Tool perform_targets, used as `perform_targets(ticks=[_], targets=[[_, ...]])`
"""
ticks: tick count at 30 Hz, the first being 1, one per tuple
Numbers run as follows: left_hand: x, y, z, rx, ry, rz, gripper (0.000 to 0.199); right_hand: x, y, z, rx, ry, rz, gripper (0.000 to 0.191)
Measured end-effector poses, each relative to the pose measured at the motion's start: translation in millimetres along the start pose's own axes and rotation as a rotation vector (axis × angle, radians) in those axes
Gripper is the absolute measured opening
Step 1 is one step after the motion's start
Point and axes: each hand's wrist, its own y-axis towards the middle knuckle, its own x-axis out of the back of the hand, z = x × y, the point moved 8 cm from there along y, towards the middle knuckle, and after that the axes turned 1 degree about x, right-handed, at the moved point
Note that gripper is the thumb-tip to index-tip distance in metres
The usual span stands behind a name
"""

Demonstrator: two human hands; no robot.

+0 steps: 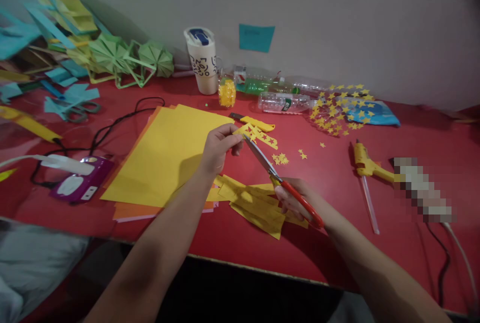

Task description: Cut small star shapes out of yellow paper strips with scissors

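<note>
My left hand (221, 148) is closed in a pinch on a small piece of yellow paper (240, 131), just above the table. The red-handled scissors (300, 203) are in my right hand (294, 198), their blades pointing up and left to the paper at my left fingertips. Whether the blades touch the paper I cannot tell. Beyond the blades lies a yellow strip with star-shaped holes (267, 139). A little pile of yellow paper stars (280, 159) is right of the blades. Yellow paper strips (258, 208) lie under and left of my right hand.
Yellow sheets (165, 148) are stacked at left, with a yellow cutter (258, 122) behind. A glue gun (369, 163) lies at right, by a star-covered bottle (330, 110). A tumbler (202, 63) and plastic bottles (285, 102) line the wall. A purple power strip (80, 180) sits left.
</note>
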Motion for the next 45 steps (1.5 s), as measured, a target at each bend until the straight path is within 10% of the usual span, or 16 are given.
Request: perform_targets(ticks=[45], targets=[[-12.9,-3.6,3.7,-0.002,-0.001,0.084,0.024,-3.8,-1.7,2.9,-0.001,0.047,-0.011,0.066]])
